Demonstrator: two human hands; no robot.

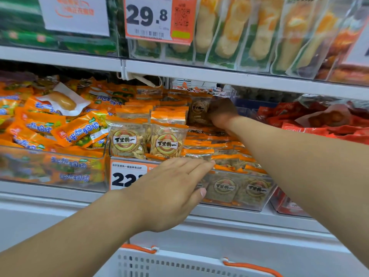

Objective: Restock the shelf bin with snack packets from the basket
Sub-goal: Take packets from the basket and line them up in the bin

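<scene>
The clear shelf bin in the middle of the shelf already looks well stocked: seed packets stand upright in rows at its left side, and more lie stacked flat on the right up to about the front wall. The restocking therefore seems far along, though how many packets are left to add cannot be judged, because only the white rim of the basket with its orange handles shows at the bottom of the view, and its inside is hidden.

The right hand reaches deep into the back of the bin, fingers curled against a packet standing there; it appears to grip or press that packet into place, but the dark back of the shelf makes the hold hard to confirm. The left hand is flat and open, fingers straight and together, resting over the front edge of the bin and touching the top of the flat packets, holding nothing.

The price tag on the bin front is partly covered by that hand. The neighbouring bin of orange packets sits just to the left.

What remains, as a judgement, is seating this rear packet and tidying the rows.
</scene>
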